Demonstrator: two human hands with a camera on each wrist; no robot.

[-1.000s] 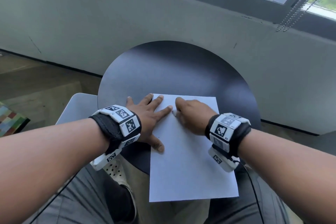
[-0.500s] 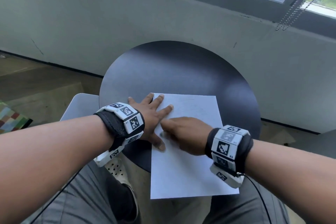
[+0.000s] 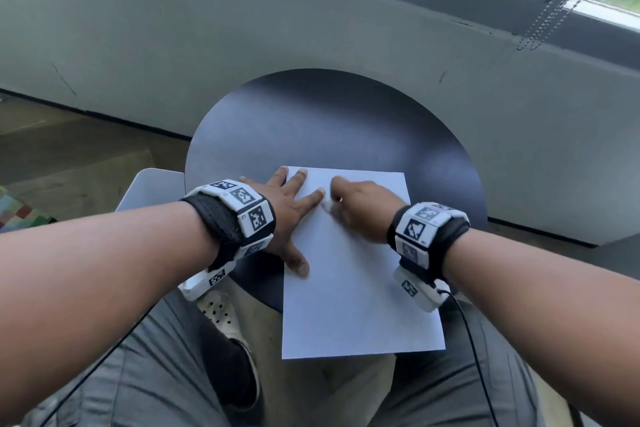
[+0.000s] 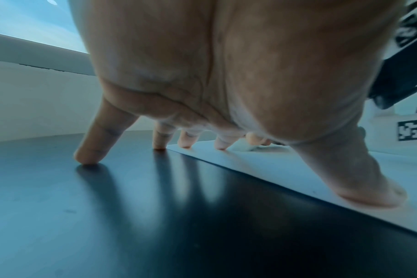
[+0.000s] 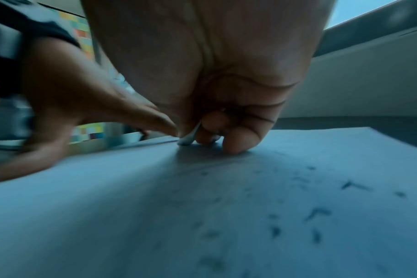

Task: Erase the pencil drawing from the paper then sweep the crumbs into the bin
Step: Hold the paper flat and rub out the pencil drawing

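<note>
A white sheet of paper (image 3: 356, 274) lies on the round dark table (image 3: 329, 121), its near end hanging over the table's front edge. My left hand (image 3: 287, 215) lies flat with spread fingers on the paper's left edge, pressing it down; its fingertips (image 4: 186, 143) stand on paper and table. My right hand (image 3: 360, 211) is curled, pinching a small white eraser (image 5: 189, 137) whose tip touches the paper (image 5: 202, 206) near the top left. Dark eraser crumbs (image 5: 317, 214) are scattered on the sheet behind the hand. No bin is in view.
A grey wall (image 3: 242, 28) under a window stands right behind the table. A white chair or stool edge (image 3: 145, 187) shows at the left. My grey-trousered legs (image 3: 145, 374) are under the paper's overhanging end. A cable (image 3: 474, 340) runs from the right wristband.
My right hand rubbed down and left on the paper half a second ago and is now back up near the sheet's top. The left hand stays pressed on the left edge.
</note>
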